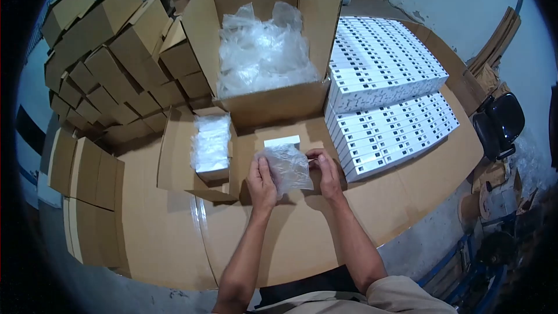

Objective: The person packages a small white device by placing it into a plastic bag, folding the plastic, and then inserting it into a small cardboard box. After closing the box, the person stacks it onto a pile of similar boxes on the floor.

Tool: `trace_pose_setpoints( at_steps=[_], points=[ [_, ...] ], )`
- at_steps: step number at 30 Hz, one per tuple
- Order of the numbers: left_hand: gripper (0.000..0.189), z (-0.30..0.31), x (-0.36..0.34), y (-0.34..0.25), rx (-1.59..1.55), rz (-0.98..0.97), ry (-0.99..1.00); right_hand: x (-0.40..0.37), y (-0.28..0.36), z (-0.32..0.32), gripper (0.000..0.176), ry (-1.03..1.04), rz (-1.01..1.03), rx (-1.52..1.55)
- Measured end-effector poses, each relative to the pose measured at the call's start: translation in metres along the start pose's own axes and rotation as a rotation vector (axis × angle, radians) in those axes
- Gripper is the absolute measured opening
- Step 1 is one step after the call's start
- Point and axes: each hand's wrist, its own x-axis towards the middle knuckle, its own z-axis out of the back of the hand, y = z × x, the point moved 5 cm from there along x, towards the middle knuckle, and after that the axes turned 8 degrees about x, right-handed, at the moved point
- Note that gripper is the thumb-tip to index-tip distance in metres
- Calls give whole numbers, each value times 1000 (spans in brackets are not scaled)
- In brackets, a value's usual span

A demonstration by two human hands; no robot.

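Holding the plastic bag (289, 168) on the near side of the big carton (273, 104), your left hand (261, 183) clamps one edge, thumb on top; your right hand (326, 175) is apart from it, at the opposite edge, and the head view doesn't show whether its fingertips close on the film. The bag should handle as very light, limp and slippery, so pinch its crinkled, see-through edges gently. Between bag and big carton lies a smooth white box (282, 141), probably stiff. Right of that carton, slim white boxes (386, 96) form tight, straight-edged rows.
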Motion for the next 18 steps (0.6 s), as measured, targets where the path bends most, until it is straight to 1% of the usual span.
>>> trace_pose_setpoints(
  at_steps=[2,3,5,6,8,12,15,17,18],
  points=[
    [33,-1,-6,6,121,-65,-12,-3,14,-10,41,122,52,-153],
    [32,-1,-7,9,132,-37,15,-5,36,-20,38,151,66,-212],
    [30,-1,-4,14,149,11,67,-3,36,-28,34,145,15,-305],
    [28,-2,-5,14,87,35,71,-5,33,-30,32,142,-10,-349],
    [24,-4,-3,13,-40,77,74,-4,24,-28,29,94,3,-381],
    [20,-11,-6,17,-123,4,84,-3,34,-36,23,70,9,-479],
    [21,-12,-13,12,-99,6,98,-4,39,-47,19,-12,175,-401],
    [22,-12,-12,15,-97,34,89,-5,33,-46,19,-27,140,-412],
    [21,-12,-12,11,-90,15,80,-5,29,-45,20,-37,124,-418]
  ],
)
